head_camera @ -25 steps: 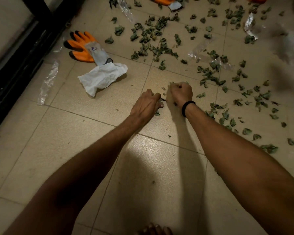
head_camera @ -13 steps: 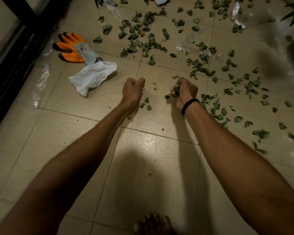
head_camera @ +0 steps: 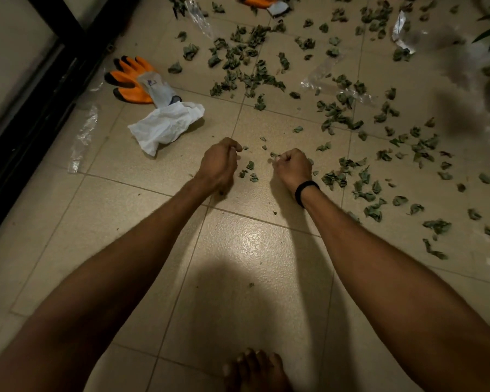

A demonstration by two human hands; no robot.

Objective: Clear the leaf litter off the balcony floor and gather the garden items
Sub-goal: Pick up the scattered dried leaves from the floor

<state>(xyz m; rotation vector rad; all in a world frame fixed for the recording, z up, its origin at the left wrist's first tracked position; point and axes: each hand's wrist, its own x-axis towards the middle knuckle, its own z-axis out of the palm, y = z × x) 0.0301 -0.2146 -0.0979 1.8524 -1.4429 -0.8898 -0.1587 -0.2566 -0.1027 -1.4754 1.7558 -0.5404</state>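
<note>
We look through one wide-angle head camera, forward and steeply down along both forearms onto the tiled floor (head_camera: pixel 255 250), close enough that a bare foot (head_camera: pixel 255 369) shows at the near edge, with a dark door frame (head_camera: pixel 40 108) running along the left.

Your left hand (head_camera: pixel 219 165) & right hand (head_camera: pixel 292 167) sit side by side low over the floor (head_camera: pixel 142 227), few leaves (head_camera: pixel 249 172) btwn them. Most leaf litter (head_camera: pixel 348 120) lies ahead & right. Glove (head_camera: pixel 133 80) far left, crumpled cloth (head_camera: pixel 164 126) just in front of it, touching.
</note>
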